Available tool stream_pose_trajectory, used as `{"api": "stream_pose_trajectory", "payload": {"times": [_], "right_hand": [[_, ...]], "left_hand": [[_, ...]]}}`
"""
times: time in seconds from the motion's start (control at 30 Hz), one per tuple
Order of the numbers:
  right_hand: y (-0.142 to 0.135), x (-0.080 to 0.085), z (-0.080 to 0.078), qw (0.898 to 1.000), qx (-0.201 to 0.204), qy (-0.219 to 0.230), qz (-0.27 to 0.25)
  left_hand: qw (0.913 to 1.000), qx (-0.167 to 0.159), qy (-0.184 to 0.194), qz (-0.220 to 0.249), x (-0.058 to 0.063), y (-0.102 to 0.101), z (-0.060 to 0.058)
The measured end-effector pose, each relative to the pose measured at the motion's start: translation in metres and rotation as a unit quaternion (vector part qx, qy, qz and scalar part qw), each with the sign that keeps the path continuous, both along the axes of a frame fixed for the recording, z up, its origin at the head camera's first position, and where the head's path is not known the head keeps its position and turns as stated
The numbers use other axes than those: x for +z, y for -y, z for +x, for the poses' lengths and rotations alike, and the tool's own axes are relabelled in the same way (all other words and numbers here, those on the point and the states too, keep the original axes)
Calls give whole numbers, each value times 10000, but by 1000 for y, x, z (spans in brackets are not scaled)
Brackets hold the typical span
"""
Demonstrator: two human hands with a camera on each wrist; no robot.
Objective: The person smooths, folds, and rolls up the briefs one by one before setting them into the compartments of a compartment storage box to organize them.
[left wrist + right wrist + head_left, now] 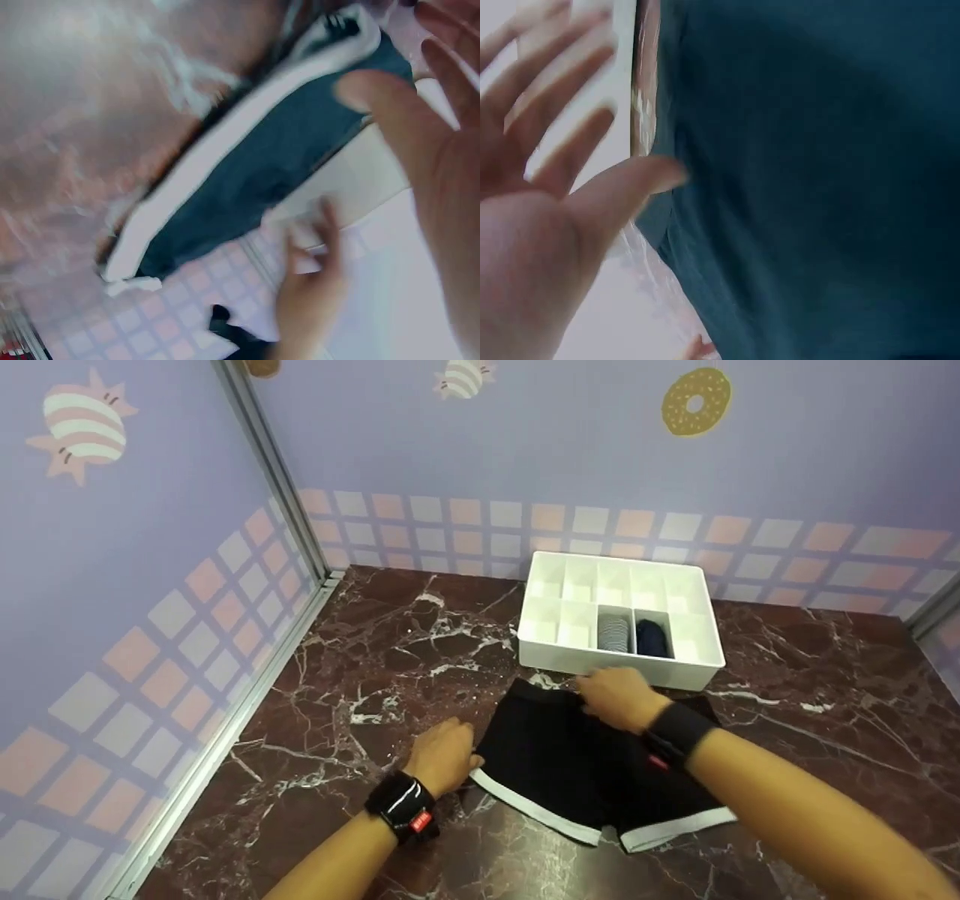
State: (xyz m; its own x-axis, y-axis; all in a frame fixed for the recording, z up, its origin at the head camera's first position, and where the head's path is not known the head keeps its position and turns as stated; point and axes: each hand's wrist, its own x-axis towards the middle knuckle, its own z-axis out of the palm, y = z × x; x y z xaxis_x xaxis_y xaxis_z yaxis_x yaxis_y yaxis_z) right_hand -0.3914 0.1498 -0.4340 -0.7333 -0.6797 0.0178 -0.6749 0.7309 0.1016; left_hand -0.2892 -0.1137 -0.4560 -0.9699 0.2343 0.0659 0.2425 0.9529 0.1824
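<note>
A pair of black shorts (547, 757) with white hems lies spread flat on the marbled tabletop. My left hand (442, 756) is at the edge of the left leg, just above its white hem. In the left wrist view its thumb (367, 90) overlaps the dark cloth and the fingers stand apart. Over the waistband, in front of the box, is my right hand (619, 697), blurred in the head view. The right wrist view shows that hand with fingers spread and nothing held, its thumb (649, 176) across the cloth's edge.
Behind the shorts stands a white divided box (555, 655) with two rows of compartments. Two front compartments hold a grey striped fabric roll (613, 634) and a navy roll (651, 639). Patterned panels (487, 457) border the table at the back and left.
</note>
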Motion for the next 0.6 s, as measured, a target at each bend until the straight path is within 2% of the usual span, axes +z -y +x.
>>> {"api": "stream_pose_trajectory", "payload": {"times": [0.1, 0.23, 0.4, 0.5, 0.6], "right_hand": [[42, -7, -21, 9947, 957, -357, -98], [77, -15, -42, 9765, 1951, -904, 117], [73, -25, -49, 9613, 2406, -1335, 121], [68, -22, -53, 9592, 2524, -1256, -193], [65, -12, -56, 9571, 2608, -1125, -568]], "left_hand": [[9990, 410, -169, -43, -5, 0, 5], [9982, 565, -187, -9, -7, -4, 9], [9993, 290, -182, 122, -10, -17, 7], [9981, 208, -241, 531, -7, -16, 5], [9935, 191, -356, 1063, 2, -11, 5]]}}
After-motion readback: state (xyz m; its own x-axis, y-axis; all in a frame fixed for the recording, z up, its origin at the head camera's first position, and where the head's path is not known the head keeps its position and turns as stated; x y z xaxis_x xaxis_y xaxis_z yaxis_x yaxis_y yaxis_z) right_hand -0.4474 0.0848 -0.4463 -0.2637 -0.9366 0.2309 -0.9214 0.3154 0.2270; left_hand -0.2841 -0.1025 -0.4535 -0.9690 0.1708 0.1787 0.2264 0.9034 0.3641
